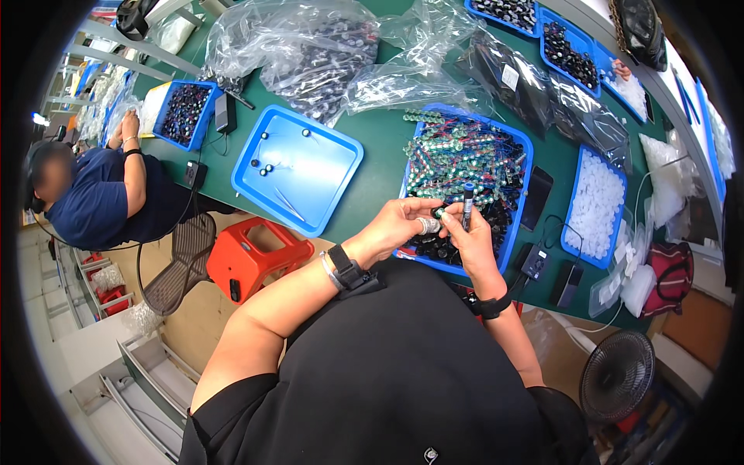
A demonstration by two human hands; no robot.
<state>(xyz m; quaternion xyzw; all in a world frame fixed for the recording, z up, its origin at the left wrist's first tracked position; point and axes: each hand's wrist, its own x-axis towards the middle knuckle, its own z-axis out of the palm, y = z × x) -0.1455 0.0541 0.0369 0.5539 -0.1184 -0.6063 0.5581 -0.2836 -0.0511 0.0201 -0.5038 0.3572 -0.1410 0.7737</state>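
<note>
Over the near part of a blue tray [527, 180], both my hands meet. My left hand [391, 226] is closed, pinching a small round black part with a greenish centre [439, 212]. Something whitish wraps around one of its fingers. My right hand [474, 242] is closed too, with a dark marker pen [468, 203] sticking up from its fingers and its thumb against the round part. Beneath them lie wired small parts with greenish boards [457, 151] and black pieces. To the left, another blue tray [325, 198] holds several small round black parts [266, 168] and thin tweezers [291, 205].
Clear plastic bags of dark parts [318, 58] lie along the back. On the right are a phone [536, 198], a blue tray of white pieces [595, 203] and cabled devices [535, 262]. A co-worker [108, 182] sits left, beyond a red stool [252, 260]. A fan [618, 376] stands lower right.
</note>
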